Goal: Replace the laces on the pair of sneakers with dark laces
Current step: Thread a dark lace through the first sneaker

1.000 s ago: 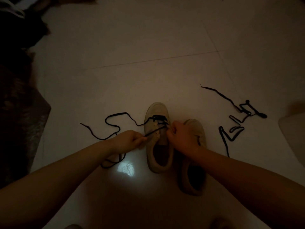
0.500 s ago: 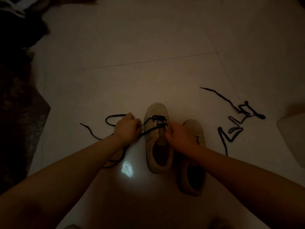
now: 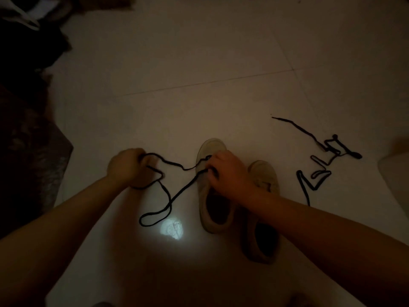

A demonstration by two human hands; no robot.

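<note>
Two pale sneakers stand side by side on the floor, toes pointing away: the left sneaker (image 3: 210,209) and the right sneaker (image 3: 263,229). A dark lace (image 3: 177,193) is threaded through the left sneaker's front eyelets and trails left in loops. My left hand (image 3: 126,166) grips one end of this lace, out to the left of the shoe. My right hand (image 3: 228,173) rests on the left sneaker's tongue area and pinches the lace at the eyelets. A second dark lace (image 3: 318,173) lies loose on the floor to the right.
The floor is pale tile (image 3: 199,85) with a bright light spot (image 3: 171,229) near the shoes. Dark cloth or a rug (image 3: 26,151) runs along the left edge. A pale object (image 3: 396,173) sits at the right edge.
My left hand has moved left and away from the shoe, drawing the lace out. My right hand has shifted up over the eyelets. The lace loops on the floor have rearranged.
</note>
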